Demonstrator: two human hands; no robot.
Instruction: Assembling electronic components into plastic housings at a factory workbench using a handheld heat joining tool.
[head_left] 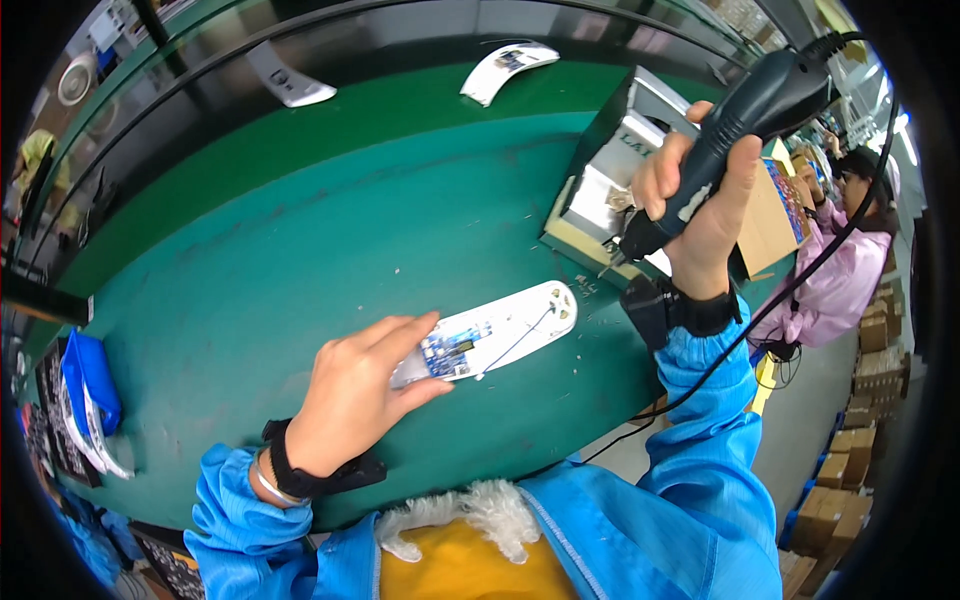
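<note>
Grip on black screwdriver (745,125)

A glossy white plastic shell (520,320) lies on the matt green mat (300,260); the screwdriver (740,120) is dark, smooth plastic

The surface (300,250) is green, a darker green band running along its far side beside a black strip. The long casing (520,320) is white, with a blue circuit board (447,352) inside it. The electric screwdriver (740,120) is black, as is its cable (800,280). Both sleeves (700,470) are bright blue, over a yellow garment with a white fluffy collar (470,510). Both wrist straps (320,478) are black. A neighbouring person's coat (835,280) is pink. The boxes (845,480) are brown cardboard.
</note>
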